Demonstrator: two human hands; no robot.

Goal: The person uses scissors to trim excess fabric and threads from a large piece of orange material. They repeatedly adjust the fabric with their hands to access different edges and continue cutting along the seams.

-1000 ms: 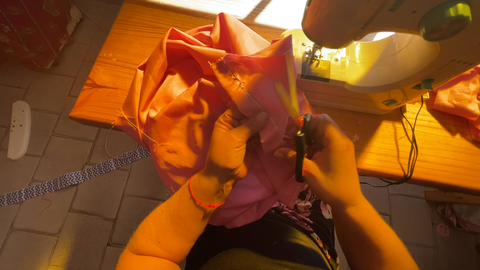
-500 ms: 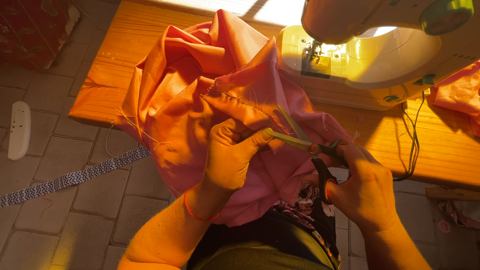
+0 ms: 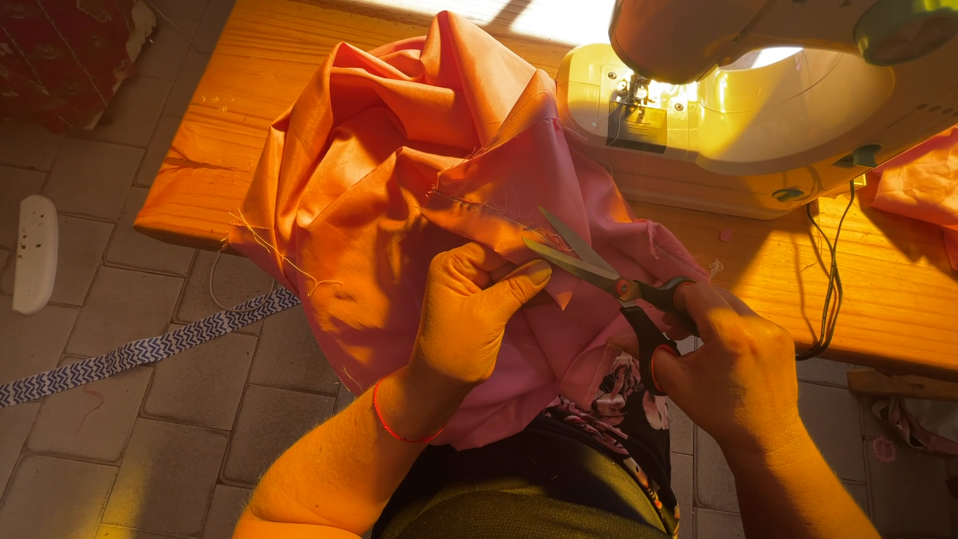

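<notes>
Closest to me, the person's left hand (image 3: 464, 319) is bunched around a fold of the pink cloth (image 3: 399, 210), thumb stretched along the top edge and fingers curled underneath, pinching the fabric so the seam stands up taut and steady. A thin red string (image 3: 394, 429) circles that wrist. The right hand (image 3: 733, 364) grips the scissors (image 3: 599, 274) through their dark loops, and the blades are parted, tips pointing at the stitched edge just beyond the left thumb; holding them low and nearly flat seems meant to let the tips reach loose thread without nicking the cloth. Frayed threads trail from the cloth's left side.

The cloth itself hangs from the person's lap up onto the wooden counter (image 3: 200, 160), heaped in a tall crumple, with most of its weight resting on the counter so the hands only have to manage the small part being worked.

Further back on the counter stands a pale sewing machine (image 3: 758, 120), just beside the cloth, its cord (image 3: 828, 279) dropping over the near edge. More pink fabric (image 3: 913, 190) lies at the far right. On the tiled floor to the left, a zigzag-patterned strap (image 3: 140, 349) stretches out, and a white oblong object (image 3: 35, 250) lies further left
</notes>
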